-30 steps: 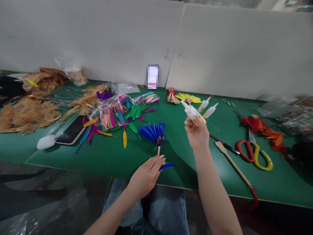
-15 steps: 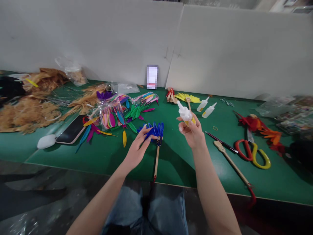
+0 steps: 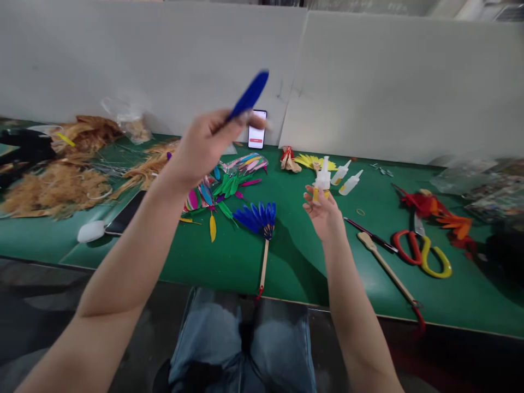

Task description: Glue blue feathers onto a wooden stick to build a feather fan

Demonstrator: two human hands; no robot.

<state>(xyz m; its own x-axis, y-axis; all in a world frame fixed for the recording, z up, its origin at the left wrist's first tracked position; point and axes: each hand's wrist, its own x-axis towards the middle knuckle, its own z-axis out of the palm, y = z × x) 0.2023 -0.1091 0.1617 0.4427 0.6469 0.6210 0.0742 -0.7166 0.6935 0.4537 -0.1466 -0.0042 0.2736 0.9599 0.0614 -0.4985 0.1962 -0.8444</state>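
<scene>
My left hand is raised high over the table, its fingers pinched on the quill of a blue feather that points up and to the right. My right hand holds a small white glue bottle upright above the green table. Between the two hands a fan of blue feathers on a wooden stick lies flat on the table, its stick reaching to the near edge.
Loose coloured feathers and tan feather heaps cover the left. Two more glue bottles, a yellow fan, a wooden stick, red-and-yellow scissors and orange feathers lie right. A phone leans on the white wall.
My left hand has risen from the blue fan up into the air with one blue feather. My right hand has tipped the glue bottle upright and moved slightly away.
</scene>
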